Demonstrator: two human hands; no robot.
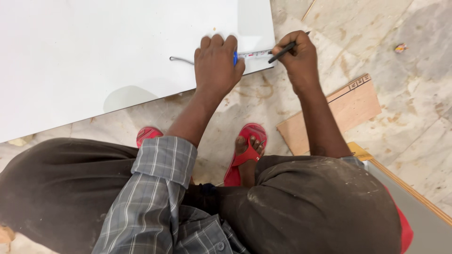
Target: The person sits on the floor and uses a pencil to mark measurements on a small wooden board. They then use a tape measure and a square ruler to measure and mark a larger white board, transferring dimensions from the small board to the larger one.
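Here, nearest the camera, the person squats in dark trousers (310,207) and a grey checked shirt (160,197), sleeve rolled at the left forearm. Just beyond the knees, two red sandals (245,155) stand on the marble floor (414,103), the right foot's toes showing. To the right of that foot a brown plywood offcut (348,110) lies flat on the floor, well apart from the white board (94,61).

Farther out, the left hand (217,63) rests palm down on the white board near its lower right corner, fingers pressed over a measuring tape (254,54) whose blue piece shows at the thumb; it pins the tape flat rather than closing around it. A thin metal hook (181,59) lies on the board just left of that hand. The tape's blade runs right along the board's near edge to the corner. There the right hand (296,56) is clenched around a dark pencil (282,51), its tip touching the tape at the corner.
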